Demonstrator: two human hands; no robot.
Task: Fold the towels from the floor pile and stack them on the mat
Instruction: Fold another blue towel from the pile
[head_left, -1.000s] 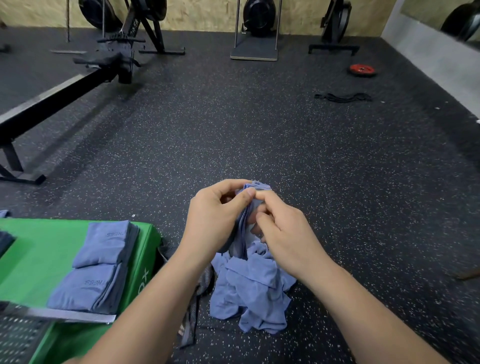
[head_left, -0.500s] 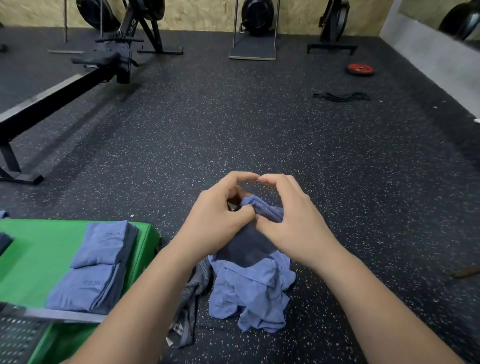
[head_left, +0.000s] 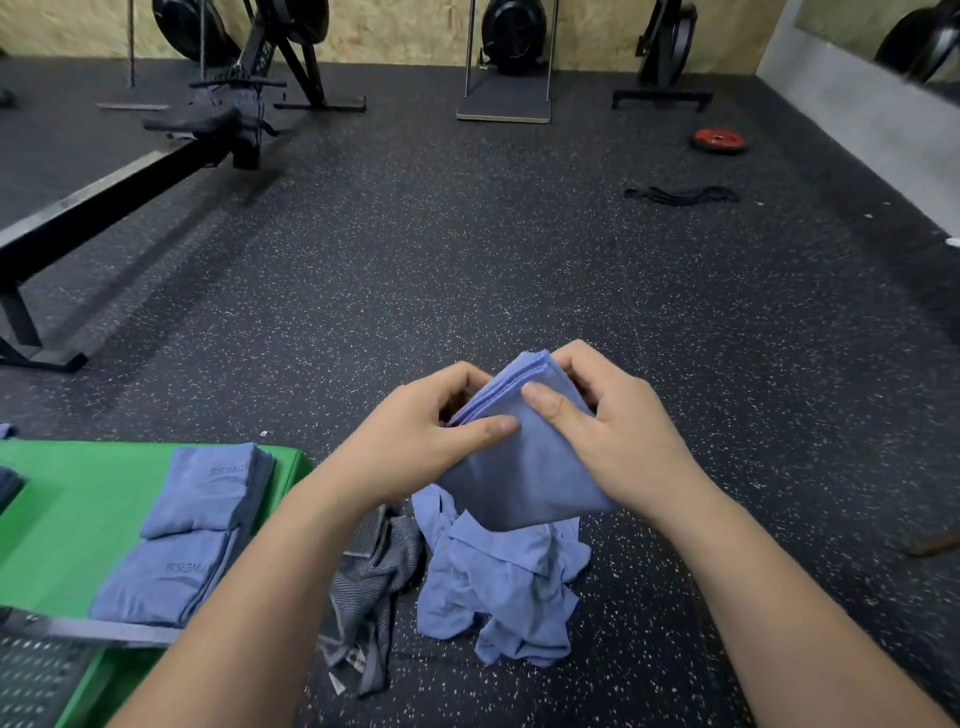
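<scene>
- A folded blue towel (head_left: 524, 473) is held up off the floor, near the middle of the scene, between both hands.
- The left hand (head_left: 415, 441) is pinched on the towel's left edge, with the thumb laid across the near face and the fingers curled behind.
- The right hand (head_left: 623, 447) is clamped on the right edge, with the thumb pressed on the near face and the fingers wrapped round the far corner.
- Directly below, a crumpled pile of blue towels (head_left: 498, 592) is seen on the speckled black floor (head_left: 467, 260), with a grey striped towel (head_left: 374, 587) just beside it on the left.
- A green mat (head_left: 78, 519) is seen at the near left; a far folded towel (head_left: 213, 488) is laid on it, overlapping a near folded towel (head_left: 156, 582).
- A rowing machine (head_left: 130, 176) is seen far left, and a red weight plate (head_left: 719, 140) and a black band (head_left: 680, 195) far right.
</scene>
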